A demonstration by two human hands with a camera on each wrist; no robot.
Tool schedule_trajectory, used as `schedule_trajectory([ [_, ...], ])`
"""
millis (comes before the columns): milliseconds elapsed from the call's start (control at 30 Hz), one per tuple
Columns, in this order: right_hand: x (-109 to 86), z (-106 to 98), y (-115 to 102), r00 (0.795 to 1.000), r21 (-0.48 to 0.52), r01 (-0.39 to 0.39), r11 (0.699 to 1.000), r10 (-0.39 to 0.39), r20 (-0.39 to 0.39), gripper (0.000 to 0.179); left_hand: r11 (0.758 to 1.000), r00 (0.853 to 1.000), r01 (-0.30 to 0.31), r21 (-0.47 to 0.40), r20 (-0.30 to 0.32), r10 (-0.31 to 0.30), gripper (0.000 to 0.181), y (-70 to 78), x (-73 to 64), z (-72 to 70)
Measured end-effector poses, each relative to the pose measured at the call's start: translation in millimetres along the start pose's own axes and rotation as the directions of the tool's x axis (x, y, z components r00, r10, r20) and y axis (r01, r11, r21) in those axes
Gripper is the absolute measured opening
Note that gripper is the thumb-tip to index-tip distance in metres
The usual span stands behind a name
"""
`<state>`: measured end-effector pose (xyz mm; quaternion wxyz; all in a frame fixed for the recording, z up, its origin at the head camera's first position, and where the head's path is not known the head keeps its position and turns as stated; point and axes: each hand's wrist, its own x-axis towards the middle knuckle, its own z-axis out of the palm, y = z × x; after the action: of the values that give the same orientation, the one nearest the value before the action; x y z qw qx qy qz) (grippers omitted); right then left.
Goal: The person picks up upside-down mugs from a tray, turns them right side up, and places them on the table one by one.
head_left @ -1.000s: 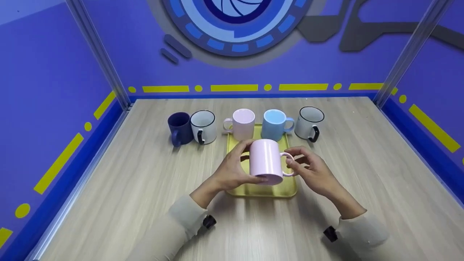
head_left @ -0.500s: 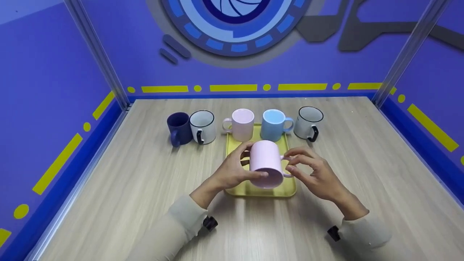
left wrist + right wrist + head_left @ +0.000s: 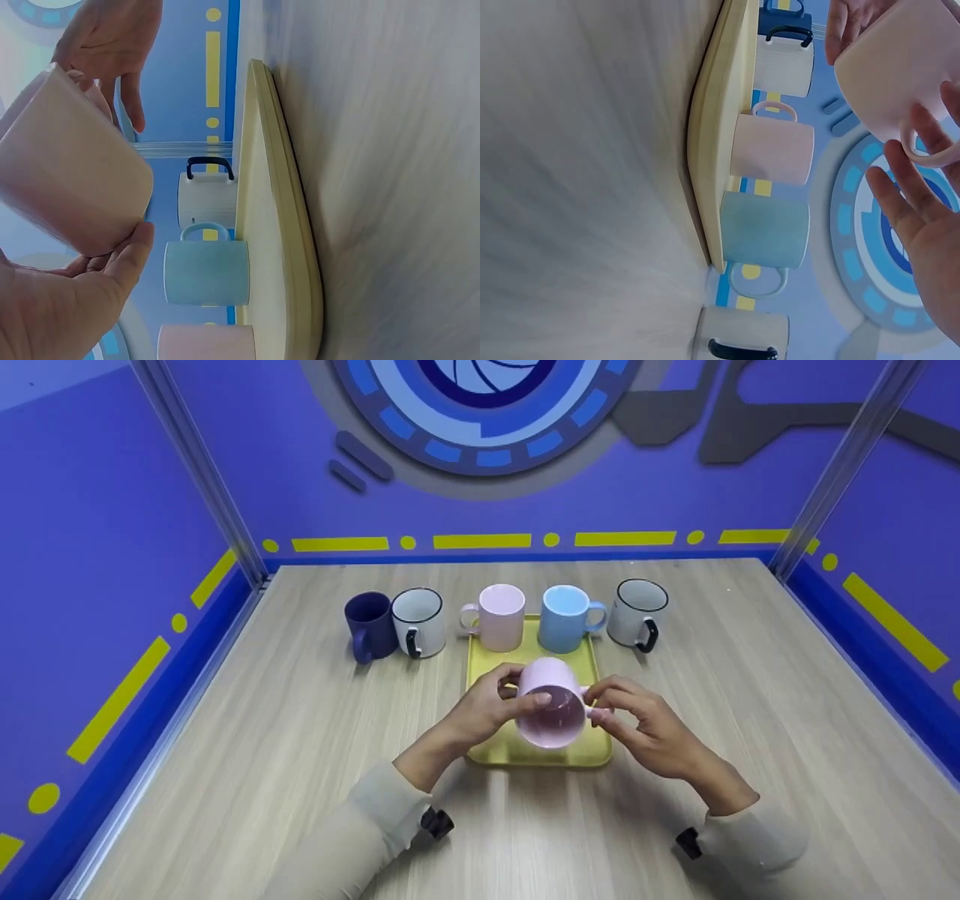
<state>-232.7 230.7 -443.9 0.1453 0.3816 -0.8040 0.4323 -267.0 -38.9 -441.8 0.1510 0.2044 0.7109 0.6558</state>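
In the head view a glossy pink mug (image 3: 553, 725) is held above the yellow tray (image 3: 540, 763), tipped so its mouth faces me. My left hand (image 3: 480, 716) grips its left side, thumb over the rim. On the other side my right hand (image 3: 656, 727) pinches the mug's handle with thumb and fingers. Both wrist views show this mug in the air, clear of the tray. A second pink mug (image 3: 501, 622) and a light blue mug (image 3: 564, 622) stand upright at the tray's far end, handles pointing outward.
Left of the tray stand a dark navy mug (image 3: 373, 626) and a white mug with a black rim (image 3: 424, 628), close together. Another white mug with a black handle (image 3: 634, 615) stands to the right. Blue printed panels (image 3: 112, 547) enclose the wooden table (image 3: 300, 750).
The pink mug has turned in my hands, so its mouth now faces me more fully. My right fingers loosened at the handle, then closed on it again.
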Motion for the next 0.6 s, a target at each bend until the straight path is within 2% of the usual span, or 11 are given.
schedule_trajectory([
  [133, 1.1, 2.1, 3.2, 0.999, 0.02, 0.033, 0.999, -0.033, 0.001, 0.025, 1.0, 1.0, 0.027, -0.015, -0.005, -0.027, 0.082, -0.1, -0.2, 1.7],
  [267, 2.0, 4.8, 5.7, 0.998, 0.022, 0.063, 0.998, -0.062, -0.033, 0.027, 0.996, 0.998, 0.059, -0.062, 0.004, -0.059, 0.086, 1.2, -0.4, 2.8],
  [400, 1.9, 6.4, 5.7, 0.999, 0.037, 0.013, 0.999, -0.011, -0.052, 0.027, 0.994, 0.998, 0.064, -0.092, 0.033, -0.061, 0.082, 3.9, 0.6, 3.9],
  [600, 2.6, 5.9, 2.6, 0.996, 0.028, -0.067, 0.997, 0.068, -0.056, 0.021, 0.998, 0.995, 0.031, -0.059, 0.095, -0.025, 0.058, 6.3, 0.4, 4.9],
])
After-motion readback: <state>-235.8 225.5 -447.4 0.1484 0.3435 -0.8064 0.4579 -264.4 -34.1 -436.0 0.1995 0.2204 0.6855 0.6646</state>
